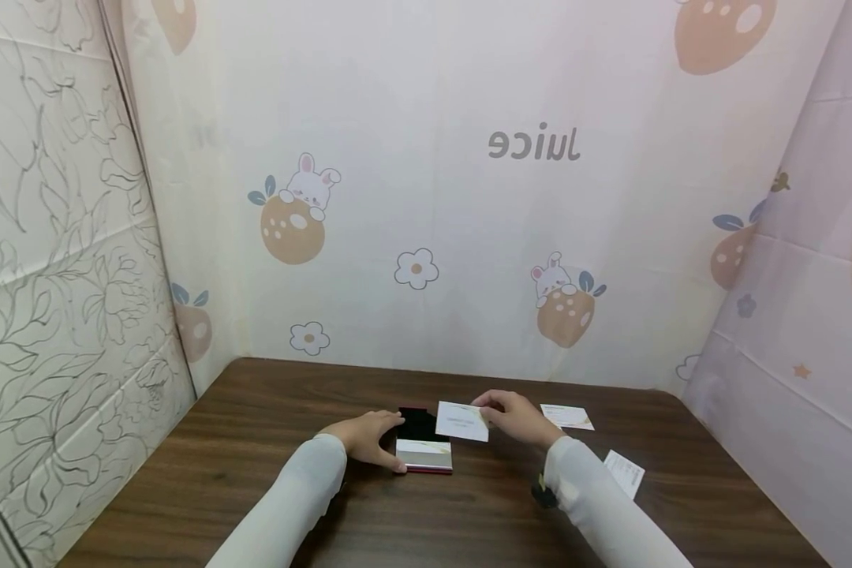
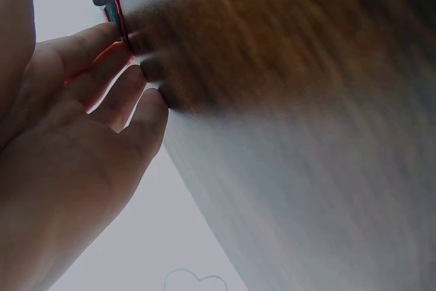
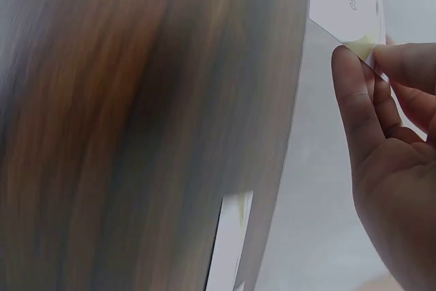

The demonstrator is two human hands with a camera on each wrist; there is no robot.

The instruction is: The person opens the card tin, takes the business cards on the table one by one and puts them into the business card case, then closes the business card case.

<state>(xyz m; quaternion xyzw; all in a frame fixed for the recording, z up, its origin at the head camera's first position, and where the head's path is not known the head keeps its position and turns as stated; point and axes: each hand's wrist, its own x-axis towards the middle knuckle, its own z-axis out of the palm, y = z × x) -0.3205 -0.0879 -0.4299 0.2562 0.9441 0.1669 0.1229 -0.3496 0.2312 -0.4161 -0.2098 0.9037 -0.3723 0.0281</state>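
Observation:
Thumb and finger of my right hand (image 1: 517,414) pinch a white business card (image 1: 461,421) by its right side, held up over the table. In the right wrist view the card (image 3: 346,1) shows grey lettering and a yellowish corner at the fingertips. To the left stands a card box (image 1: 424,471) with dark red edges, a black inside and a stack of white cards (image 1: 423,452) in its near part. My left hand (image 1: 364,438) lies along the box's left side, thumb at the near corner and fingers at the far one. Its fingers (image 2: 146,110) look fairly straight at the box's edge.
Two more white cards lie on the brown wooden table (image 1: 270,473): one card (image 1: 568,416) behind my right hand, another card (image 1: 625,473) beside my right forearm. A small dark object (image 1: 543,495) shows by the right wrist. Printed curtains (image 1: 426,197) enclose the table.

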